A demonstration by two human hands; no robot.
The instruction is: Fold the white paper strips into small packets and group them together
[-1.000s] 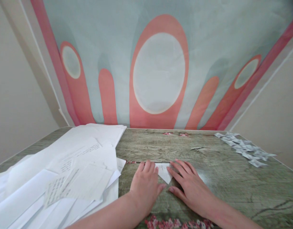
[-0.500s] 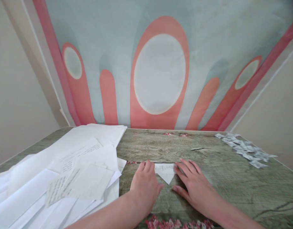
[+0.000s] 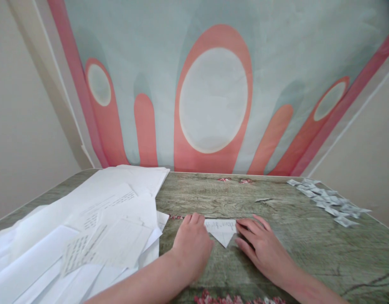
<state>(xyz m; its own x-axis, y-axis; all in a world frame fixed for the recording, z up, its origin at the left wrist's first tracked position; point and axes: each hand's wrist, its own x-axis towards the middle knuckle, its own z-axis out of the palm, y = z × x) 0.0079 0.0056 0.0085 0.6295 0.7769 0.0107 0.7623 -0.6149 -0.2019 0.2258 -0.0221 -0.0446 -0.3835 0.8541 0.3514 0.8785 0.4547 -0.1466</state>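
A small white paper folded into a downward-pointing triangle (image 3: 223,231) lies flat on the wood-patterned table (image 3: 213,194), between my hands. My left hand (image 3: 191,247) rests palm down with its fingers flat, touching the triangle's left corner. My right hand (image 3: 264,249) lies flat on the table with its fingers spread, their tips at the triangle's right corner. Neither hand holds anything.
A loose heap of white sheets (image 3: 86,228), some with handwriting, covers the table's left side. Several small folded paper pieces (image 3: 330,200) lie at the far right edge. A wall hanging with pink ovals (image 3: 213,101) rises behind the table.
Both hands have slid apart, off the folded paper toward its corners, so more of the triangle shows. The view has tipped slightly.
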